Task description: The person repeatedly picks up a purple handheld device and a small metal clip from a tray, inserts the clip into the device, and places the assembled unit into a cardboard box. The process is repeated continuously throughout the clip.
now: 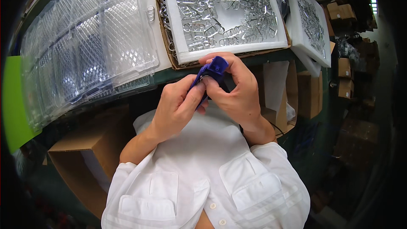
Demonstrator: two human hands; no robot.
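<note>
Both my hands hold one blue plastic part (217, 66) in front of my chest, just short of the table edge. My left hand (178, 101) pinches its lower left side between thumb and fingers. My right hand (237, 87) wraps round its right side, the thumb pressing on its middle. A rounded end with a small hole sticks up from the part. Something thin and shiny shows by the thumbs, too small to make out. Beyond my hands stands a white foam tray (186, 55) with many bent metal wire clips (254, 6) in it.
Clear plastic ribbed trays (97, 29) are stacked on the table at left, with a loose clip (150, 13) beside them. A second foam tray (326, 55) of clips leans at right. Open cardboard boxes (85, 144) stand below the table edge. A bright green sheet (15, 101) hangs far left.
</note>
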